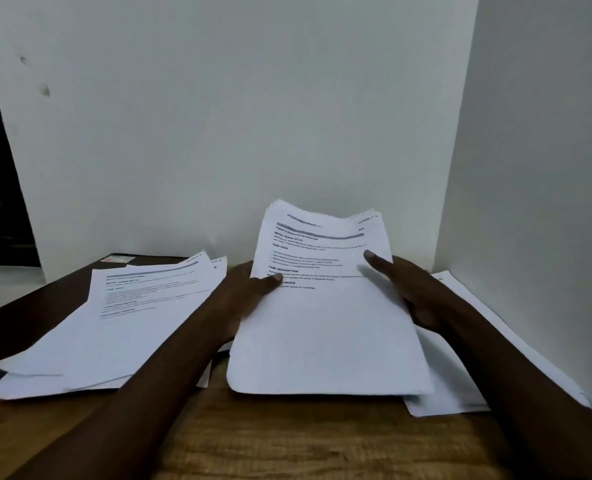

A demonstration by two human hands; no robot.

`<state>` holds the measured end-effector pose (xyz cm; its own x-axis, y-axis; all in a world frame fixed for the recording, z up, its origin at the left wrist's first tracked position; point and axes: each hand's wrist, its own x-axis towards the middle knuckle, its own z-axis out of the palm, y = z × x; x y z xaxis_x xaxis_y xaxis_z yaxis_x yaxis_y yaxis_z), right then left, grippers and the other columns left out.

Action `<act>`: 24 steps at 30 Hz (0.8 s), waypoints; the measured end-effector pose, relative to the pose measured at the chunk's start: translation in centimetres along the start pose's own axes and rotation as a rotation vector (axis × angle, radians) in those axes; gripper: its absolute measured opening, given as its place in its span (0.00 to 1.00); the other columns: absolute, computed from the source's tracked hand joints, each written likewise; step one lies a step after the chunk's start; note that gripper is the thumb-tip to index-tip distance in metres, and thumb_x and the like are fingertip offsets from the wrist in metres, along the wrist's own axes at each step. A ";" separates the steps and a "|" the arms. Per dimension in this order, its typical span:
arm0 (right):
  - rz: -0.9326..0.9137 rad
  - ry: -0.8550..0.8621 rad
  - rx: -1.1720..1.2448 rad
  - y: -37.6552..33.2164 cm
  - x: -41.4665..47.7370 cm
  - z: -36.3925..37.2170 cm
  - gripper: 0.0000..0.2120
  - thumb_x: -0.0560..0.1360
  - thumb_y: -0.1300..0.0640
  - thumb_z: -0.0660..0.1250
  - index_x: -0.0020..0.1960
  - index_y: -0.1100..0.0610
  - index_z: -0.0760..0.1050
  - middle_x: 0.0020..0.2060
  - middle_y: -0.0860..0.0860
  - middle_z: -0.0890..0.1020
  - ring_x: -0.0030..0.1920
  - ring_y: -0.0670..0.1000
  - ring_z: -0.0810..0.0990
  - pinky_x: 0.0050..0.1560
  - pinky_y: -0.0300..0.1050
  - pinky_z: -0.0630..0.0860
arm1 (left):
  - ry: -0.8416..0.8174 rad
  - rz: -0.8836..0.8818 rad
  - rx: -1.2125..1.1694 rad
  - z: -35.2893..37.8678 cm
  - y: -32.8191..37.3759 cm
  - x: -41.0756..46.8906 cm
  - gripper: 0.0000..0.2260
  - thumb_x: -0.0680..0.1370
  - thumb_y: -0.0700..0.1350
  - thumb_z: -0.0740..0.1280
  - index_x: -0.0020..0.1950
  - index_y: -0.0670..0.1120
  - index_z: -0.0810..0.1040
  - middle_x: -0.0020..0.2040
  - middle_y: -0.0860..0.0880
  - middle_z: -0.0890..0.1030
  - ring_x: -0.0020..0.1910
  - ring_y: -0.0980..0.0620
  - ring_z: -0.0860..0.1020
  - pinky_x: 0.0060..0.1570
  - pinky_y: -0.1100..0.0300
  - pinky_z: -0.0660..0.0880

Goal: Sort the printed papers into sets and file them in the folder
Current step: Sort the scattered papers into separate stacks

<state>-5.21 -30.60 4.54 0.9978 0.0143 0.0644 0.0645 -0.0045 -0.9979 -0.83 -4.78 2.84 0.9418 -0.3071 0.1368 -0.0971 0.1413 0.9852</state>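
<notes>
So both hands are holding the stack of printed papers up in the middle of the frame, with its near edge down by the wooden table; touching or not, I can't tell. The left hand is pinching the stack's left edge, thumb pressing on the top sheet. The right hand is doing the same on the right edge. The other fingers are tucked under the paper, so no idea how they're lying.

Looks like the sorting step is what's going on: a left pile is sitting at the left of the frame and a right pile at the lower right, beside the right forearm. Next move, I'm guessing, is peeling off the top sheet and matching its heading to a pile. The dark flat thing under the left pile might be the folder, can't say for sure.
</notes>
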 end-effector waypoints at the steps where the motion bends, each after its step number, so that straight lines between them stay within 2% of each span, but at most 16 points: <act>1: -0.003 -0.010 -0.028 0.1 0.1 0.2 0.17 0.77 0.51 0.68 0.64 0.54 0.75 0.55 0.52 0.84 0.54 0.54 0.84 0.55 0.52 0.80 | 0.051 0.053 -0.013 0.0 -0.2 0.0 0.13 0.79 0.38 0.66 0.63 0.40 0.77 0.59 0.41 0.82 0.54 0.43 0.83 0.56 0.47 0.79; 3: -0.064 0.120 -0.061 0.3 0.5 0.3 0.18 0.75 0.59 0.71 0.63 0.57 0.74 0.52 0.55 0.84 0.50 0.56 0.84 0.53 0.54 0.81 | 0.085 0.106 -0.063 -0.1 -0.6 0.0 0.14 0.79 0.38 0.66 0.65 0.41 0.76 0.59 0.43 0.83 0.56 0.43 0.82 0.56 0.47 0.79; 5: -0.137 0.299 -0.074 0.3 0.8 0.2 0.18 0.71 0.63 0.74 0.58 0.55 0.76 0.48 0.58 0.83 0.44 0.58 0.83 0.50 0.57 0.81 | 0.033 0.083 -0.122 0.1 -1.0 -0.1 0.16 0.80 0.40 0.66 0.67 0.41 0.74 0.61 0.43 0.82 0.59 0.41 0.80 0.61 0.43 0.76; 8: -0.175 0.427 -0.120 0.6 1.1 -0.2 0.17 0.66 0.58 0.78 0.51 0.50 0.76 0.45 0.59 0.83 0.42 0.59 0.82 0.47 0.59 0.79 | -0.068 0.022 -0.174 0.3 -1.3 -0.3 0.18 0.80 0.44 0.65 0.70 0.43 0.72 0.63 0.43 0.80 0.61 0.40 0.79 0.64 0.40 0.73; 10: -0.191 0.496 -0.205 1.0 1.5 -0.6 0.14 0.68 0.54 0.77 0.50 0.50 0.76 0.46 0.58 0.84 0.45 0.59 0.83 0.47 0.56 0.80 | -0.113 -0.003 -0.185 0.2 -1.3 -0.4 0.18 0.80 0.46 0.65 0.70 0.43 0.72 0.64 0.42 0.79 0.62 0.40 0.78 0.65 0.40 0.71; 12: -0.217 0.539 -0.309 1.2 2.0 -1.1 0.08 0.72 0.53 0.72 0.49 0.52 0.77 0.47 0.55 0.83 0.46 0.57 0.82 0.45 0.49 0.76 | -0.124 -0.013 -0.195 -0.2 -1.4 -0.4 0.18 0.81 0.44 0.63 0.70 0.42 0.72 0.64 0.41 0.79 0.63 0.40 0.78 0.67 0.39 0.70; 14: -0.222 0.511 -0.336 1.3 2.5 -1.3 0.05 0.74 0.53 0.69 0.48 0.53 0.79 0.45 0.54 0.83 0.46 0.57 0.81 0.45 0.47 0.74 | -0.094 -0.004 -0.204 -0.7 -1.5 -0.3 0.17 0.82 0.41 0.61 0.71 0.41 0.71 0.65 0.41 0.79 0.64 0.39 0.77 0.67 0.39 0.69; 17: -0.231 0.524 -0.426 1.6 2.7 -1.5 0.09 0.75 0.54 0.69 0.44 0.60 0.80 0.36 0.54 0.80 0.40 0.55 0.76 0.41 0.46 0.69 | -0.042 0.022 -0.193 -1.4 -1.6 -0.1 0.16 0.82 0.38 0.61 0.70 0.42 0.72 0.65 0.41 0.79 0.63 0.39 0.77 0.66 0.37 0.70; 19: -0.239 0.605 -0.543 1.1 1.8 -2.4 0.11 0.74 0.55 0.70 0.44 0.64 0.80 0.35 0.56 0.79 0.39 0.54 0.75 0.41 0.48 0.70 | 0.010 0.040 -0.181 -1.7 -1.5 0.1 0.16 0.81 0.37 0.61 0.69 0.42 0.73 0.64 0.41 0.79 0.62 0.38 0.78 0.65 0.37 0.71; 21: -0.175 0.668 -0.675 0.2 0.6 -5.1 0.10 0.74 0.57 0.71 0.45 0.65 0.82 0.40 0.61 0.82 0.43 0.56 0.79 0.46 0.49 0.74 | 0.061 0.053 -0.167 -2.1 -1.3 0.1 0.16 0.81 0.36 0.61 0.69 0.42 0.73 0.63 0.41 0.80 0.61 0.39 0.79 0.63 0.38 0.72; 24: 0.212 0.618 -1.038 -1.2 -0.8 -10.5 0.15 0.70 0.56 0.72 0.50 0.66 0.81 0.47 0.61 0.82 0.50 0.60 0.82 0.51 0.48 0.76 | 0.127 0.033 -0.133 -2.7 -1.2 0.0 0.14 0.81 0.36 0.61 0.66 0.41 0.75 0.60 0.41 0.82 0.58 0.38 0.80 0.62 0.38 0.74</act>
<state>-5.95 -41.15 5.69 0.8106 -0.5589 0.1749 -0.4014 -0.7477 -0.5290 0.15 -2.38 1.36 0.9727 -0.1800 0.1465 -0.0933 0.2748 0.9570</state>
